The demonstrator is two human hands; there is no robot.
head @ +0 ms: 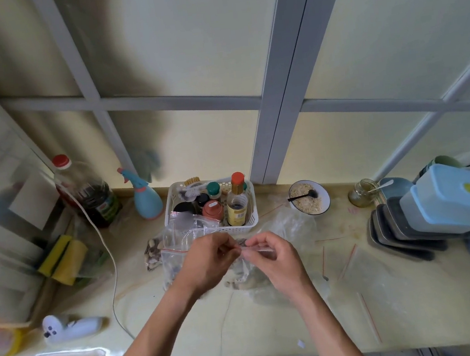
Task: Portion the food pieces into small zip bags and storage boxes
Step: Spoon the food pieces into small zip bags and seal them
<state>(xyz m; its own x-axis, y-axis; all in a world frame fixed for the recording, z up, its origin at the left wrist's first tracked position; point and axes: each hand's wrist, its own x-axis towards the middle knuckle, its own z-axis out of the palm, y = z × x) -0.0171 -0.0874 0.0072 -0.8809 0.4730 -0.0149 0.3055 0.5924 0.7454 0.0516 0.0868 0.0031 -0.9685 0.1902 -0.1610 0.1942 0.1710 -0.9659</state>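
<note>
Hands: left hand [208, 258] and right hand [276, 257] meet mid-counter, both pinching the top edge of a clear zip bag [246, 266] (pale food pieces inside).
Counter [275, 326]: pale, glossy stone; bare stretch toward the near edge.
Basket [251, 220]: white lattice plastic, just behind the hands.
Second bag [175, 259]: crinkly clear film, red strip, left of the hands.

Two bare forearms reach up from the bottom edge, converging at centre; the left hand [208, 256] and right hand [275, 254] nearly meet. Both hands' fingers are curled, fingertips pinched together.
</note>
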